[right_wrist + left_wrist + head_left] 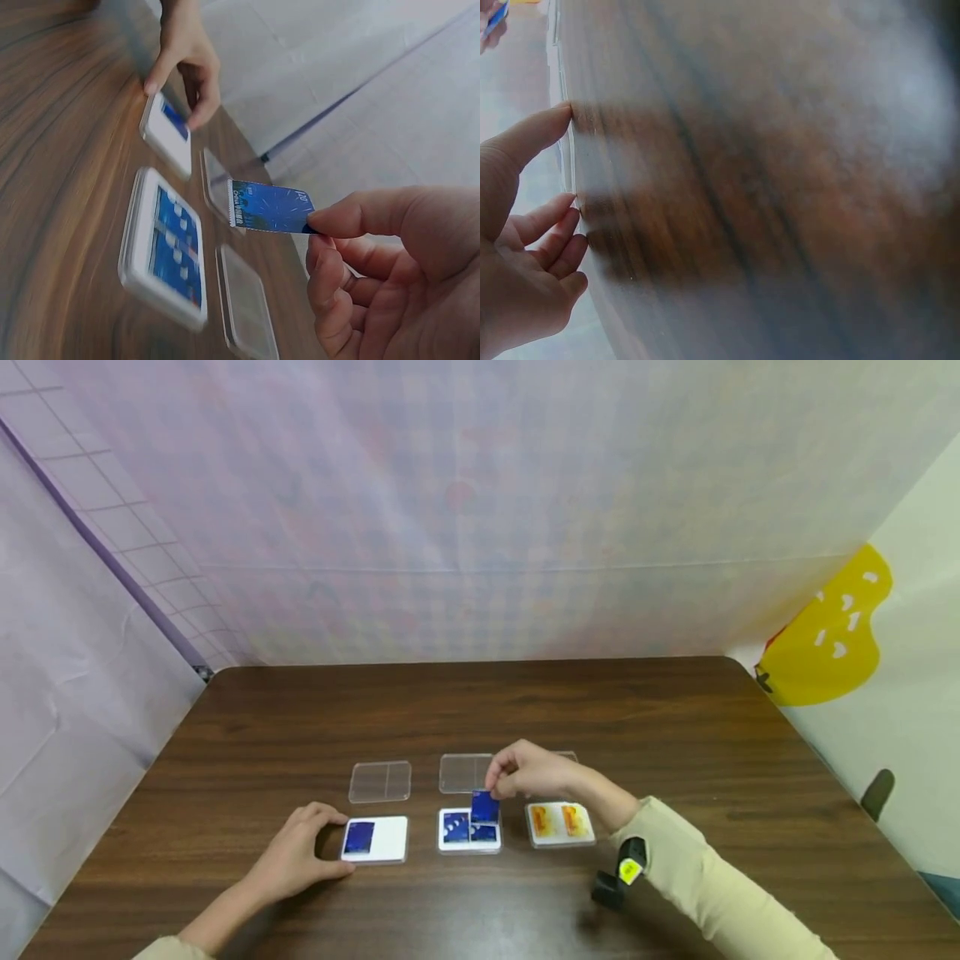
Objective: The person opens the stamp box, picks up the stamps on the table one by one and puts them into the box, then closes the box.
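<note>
Between thumb and index finger, my right hand [536, 768] pinches a blue postage stamp [270, 208] by its edge, printed with "120". In the head view the stamp is over the middle white-backed clear case [447, 847], which bears blue stamps [455, 827]. My left hand [296, 852] grips the left case [390, 839] at its left side, thumb on the near corner and a finger on the far one. One blue stamp [359, 837] lies on the left half of that case; its right half is plain white.
To the right lies another case [553, 842] with two yellow-orange stamps [576, 820]. Clear plastic lids [380, 782] lie in a row behind the cases, the right one mostly hidden by my right arm. A brown wooden table [315, 710] extends to a curtain behind.
</note>
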`<state>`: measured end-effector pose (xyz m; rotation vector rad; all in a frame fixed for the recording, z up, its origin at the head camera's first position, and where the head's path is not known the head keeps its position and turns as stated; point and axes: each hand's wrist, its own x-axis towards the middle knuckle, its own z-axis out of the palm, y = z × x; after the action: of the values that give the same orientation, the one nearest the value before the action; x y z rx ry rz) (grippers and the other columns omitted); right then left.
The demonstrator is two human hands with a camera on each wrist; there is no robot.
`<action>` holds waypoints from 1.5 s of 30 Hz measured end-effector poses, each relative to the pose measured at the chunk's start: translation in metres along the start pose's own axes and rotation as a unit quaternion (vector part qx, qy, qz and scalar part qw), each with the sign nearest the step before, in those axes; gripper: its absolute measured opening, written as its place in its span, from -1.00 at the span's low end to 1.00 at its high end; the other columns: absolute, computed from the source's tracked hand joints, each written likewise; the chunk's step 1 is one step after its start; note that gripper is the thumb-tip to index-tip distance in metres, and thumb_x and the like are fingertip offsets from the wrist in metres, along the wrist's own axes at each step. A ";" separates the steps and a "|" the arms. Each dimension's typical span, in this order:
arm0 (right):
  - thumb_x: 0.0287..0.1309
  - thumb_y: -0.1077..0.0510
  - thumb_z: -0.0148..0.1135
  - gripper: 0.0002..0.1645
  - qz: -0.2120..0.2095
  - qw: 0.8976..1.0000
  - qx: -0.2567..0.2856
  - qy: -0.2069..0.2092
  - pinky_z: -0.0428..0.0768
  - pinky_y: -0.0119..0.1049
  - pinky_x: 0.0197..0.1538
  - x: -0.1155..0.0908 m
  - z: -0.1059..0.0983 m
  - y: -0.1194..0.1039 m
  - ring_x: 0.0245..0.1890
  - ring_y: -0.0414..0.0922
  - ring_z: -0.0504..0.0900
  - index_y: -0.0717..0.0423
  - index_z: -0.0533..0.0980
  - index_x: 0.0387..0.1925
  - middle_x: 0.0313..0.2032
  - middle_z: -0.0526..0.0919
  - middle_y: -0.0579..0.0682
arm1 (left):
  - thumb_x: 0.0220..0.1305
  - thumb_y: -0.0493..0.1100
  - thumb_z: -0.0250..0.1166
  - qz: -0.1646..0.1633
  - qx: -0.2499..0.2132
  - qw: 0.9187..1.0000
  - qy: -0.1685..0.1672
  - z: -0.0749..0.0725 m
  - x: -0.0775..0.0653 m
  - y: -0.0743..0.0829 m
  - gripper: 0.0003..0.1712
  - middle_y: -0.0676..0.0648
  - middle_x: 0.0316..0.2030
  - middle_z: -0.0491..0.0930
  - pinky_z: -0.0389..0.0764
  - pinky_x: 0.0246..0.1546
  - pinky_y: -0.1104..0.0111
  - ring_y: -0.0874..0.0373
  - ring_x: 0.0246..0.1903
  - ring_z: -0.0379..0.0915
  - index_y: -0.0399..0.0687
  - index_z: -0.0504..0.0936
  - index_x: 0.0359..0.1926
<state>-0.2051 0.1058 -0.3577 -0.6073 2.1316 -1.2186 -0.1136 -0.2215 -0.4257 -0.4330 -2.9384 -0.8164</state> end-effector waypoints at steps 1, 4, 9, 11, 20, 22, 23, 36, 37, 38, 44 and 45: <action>-0.09 0.39 0.13 -0.89 -0.006 1.000 0.002 -0.001 0.24 -0.50 -0.62 0.004 0.003 -0.002 -0.63 -0.25 0.33 0.36 0.53 -0.43 -0.62 0.50 -0.13 | -0.32 -0.02 0.53 0.001 0.000 1.000 0.000 0.000 0.000 0.000 -0.36 -0.09 -0.15 0.48 0.42 -0.03 0.01 -0.07 -0.06 0.35 -0.22 0.55 -0.16; -0.10 0.40 0.13 -0.88 -0.014 1.000 0.013 -0.002 0.22 -0.50 -0.63 0.015 0.012 -0.009 -0.63 -0.26 0.33 0.36 0.53 -0.42 -0.62 0.52 -0.14 | -0.32 -0.01 0.53 -0.001 0.001 1.000 -0.003 0.000 0.001 0.000 -0.35 -0.09 -0.14 0.48 0.42 -0.02 0.01 -0.07 -0.05 0.35 -0.22 0.56 -0.15; -0.11 0.40 0.15 -0.88 -0.015 0.999 0.030 0.000 0.20 -0.51 -0.65 0.032 0.029 -0.017 -0.66 -0.27 0.31 0.37 0.53 -0.42 -0.65 0.47 -0.15 | -0.32 -0.01 0.53 -0.003 -0.001 1.000 -0.004 0.001 0.001 -0.001 -0.35 -0.08 -0.14 0.48 0.42 -0.02 0.01 -0.07 -0.05 0.35 -0.22 0.55 -0.15; -0.11 0.41 0.14 -0.88 -0.012 0.999 0.040 0.001 0.20 -0.50 -0.65 0.038 0.036 -0.019 -0.67 -0.27 0.29 0.38 0.53 -0.42 -0.64 0.47 -0.15 | -0.32 -0.02 0.53 -0.004 -0.002 1.000 -0.004 0.000 0.001 -0.001 -0.35 -0.08 -0.15 0.48 0.42 -0.02 0.01 -0.07 -0.05 0.35 -0.23 0.55 -0.15; -0.12 0.46 0.16 -0.86 -0.007 0.998 0.068 0.016 0.31 -0.54 -0.59 0.062 0.069 -0.018 -0.66 -0.31 0.37 0.45 0.53 -0.40 -0.66 0.49 -0.16 | -0.33 -0.04 0.53 0.000 -0.001 1.000 -0.002 0.002 0.001 -0.002 -0.36 -0.07 -0.16 0.48 0.43 -0.02 0.02 -0.06 -0.07 0.35 -0.23 0.56 -0.15; -0.12 0.47 0.16 -0.85 -0.010 0.997 0.077 0.013 0.36 -0.54 -0.54 0.065 0.074 -0.018 -0.64 -0.30 0.39 0.48 0.53 -0.39 -0.65 0.51 -0.15 | -0.33 -0.04 0.53 0.000 -0.001 1.000 0.000 0.002 0.001 -0.003 -0.36 -0.08 -0.16 0.48 0.42 -0.02 0.02 -0.06 -0.07 0.35 -0.23 0.56 -0.16; -0.12 0.47 0.16 -0.85 -0.007 0.997 0.080 0.012 0.35 -0.53 -0.54 0.066 0.077 -0.018 -0.63 -0.30 0.39 0.48 0.53 -0.39 -0.65 0.51 -0.15 | -0.33 -0.04 0.53 0.000 -0.002 1.000 0.001 0.002 0.001 -0.003 -0.36 -0.08 -0.16 0.48 0.42 -0.02 0.02 -0.06 -0.07 0.35 -0.23 0.56 -0.16; -0.19 0.44 0.24 -0.93 -0.013 0.998 -0.007 0.063 0.32 -0.54 -0.63 0.078 0.103 -0.016 -0.68 -0.30 0.36 0.31 0.58 -0.53 -0.69 0.50 -0.13 | -0.35 -0.01 0.54 0.006 -0.016 1.000 0.003 -0.001 0.001 0.000 -0.35 -0.06 -0.17 0.48 0.43 -0.03 0.02 -0.05 -0.08 0.36 -0.21 0.56 -0.16; -0.20 0.43 0.25 -0.93 -0.022 0.997 -0.030 0.072 0.34 -0.54 -0.60 0.078 0.103 -0.016 -0.68 -0.31 0.37 0.29 0.59 -0.54 -0.68 0.52 -0.12 | -0.35 -0.01 0.54 0.006 -0.016 1.000 0.004 -0.001 0.001 0.000 -0.35 -0.06 -0.17 0.48 0.43 -0.03 0.03 -0.05 -0.08 0.36 -0.21 0.56 -0.16; -0.21 0.42 0.27 -0.93 -0.031 0.995 -0.055 0.081 0.36 -0.54 -0.57 0.078 0.104 -0.015 -0.67 -0.32 0.38 0.26 0.59 -0.56 -0.67 0.54 -0.11 | -0.35 -0.02 0.54 0.006 -0.016 1.000 0.004 -0.001 0.000 0.000 -0.35 -0.06 -0.17 0.48 0.43 -0.03 0.02 -0.05 -0.08 0.36 -0.21 0.56 -0.16; -0.23 0.33 0.32 -0.92 -0.062 0.980 -0.154 0.111 0.38 -0.56 -0.51 0.079 0.108 -0.012 -0.66 -0.40 0.38 0.12 0.61 -0.60 -0.67 0.58 -0.15 | -0.34 -0.04 0.54 0.003 -0.016 1.000 0.003 0.000 -0.001 -0.001 -0.36 -0.06 -0.16 0.48 0.43 -0.03 0.03 -0.04 -0.07 0.35 -0.22 0.56 -0.16; -0.24 0.33 0.32 -0.92 -0.067 0.977 -0.165 0.113 0.38 -0.56 -0.51 0.079 0.109 -0.012 -0.66 -0.41 0.38 0.10 0.61 -0.60 -0.67 0.57 -0.16 | -0.34 -0.04 0.54 0.002 -0.016 1.000 0.002 0.000 -0.001 0.000 -0.36 -0.06 -0.16 0.48 0.43 -0.03 0.03 -0.04 -0.07 0.35 -0.21 0.56 -0.16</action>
<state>-0.1847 -0.0160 -0.4122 -0.7968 2.5499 -1.0494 -0.1130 -0.2218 -0.4262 -0.4393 -2.9227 -0.8634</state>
